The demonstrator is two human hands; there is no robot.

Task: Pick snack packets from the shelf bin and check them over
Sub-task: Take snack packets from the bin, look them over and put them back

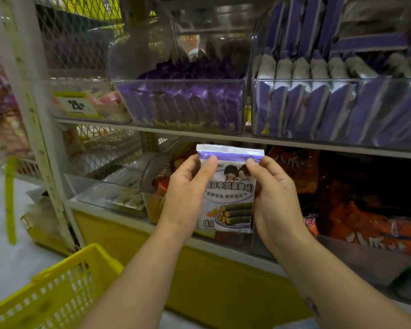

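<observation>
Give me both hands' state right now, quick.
Left hand: holding the snack packet by its left edge.
Right hand: holding the same packet's right edge.

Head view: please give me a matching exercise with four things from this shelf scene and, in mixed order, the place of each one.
Things:
1. snack packet
2. basket
3. price tag
4. orange packets

Places:
A. bottom left corner of the picture
B. directly right of the right hand
C. pinched between the left hand and the right hand
D. upper left, on the front of a clear bin

Pairs: 1-C, 2-A, 3-D, 4-B
</observation>
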